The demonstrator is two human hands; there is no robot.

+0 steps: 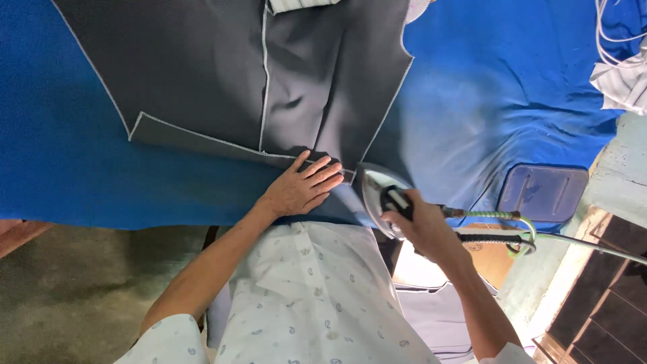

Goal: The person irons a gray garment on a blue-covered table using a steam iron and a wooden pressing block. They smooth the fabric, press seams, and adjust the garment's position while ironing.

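Observation:
A dark grey garment (222, 74) with white overlocked seams lies spread on a blue-covered ironing table (60, 155). My left hand (301, 185) lies flat on the garment's near edge, fingers spread and pointing right. Just to the right, my right hand (423, 226) grips the black handle of a silver steam iron (375, 190), which stands tilted at the garment's near corner. Green-wrapped hoses (495, 226) run from the iron off to the right.
A blue-grey rectangular iron rest pad (543, 192) lies at the table's right end. White striped cloth (623, 81) and cords are piled at the far right. A concrete floor (94, 276) lies below on the left, dark tiles at the lower right.

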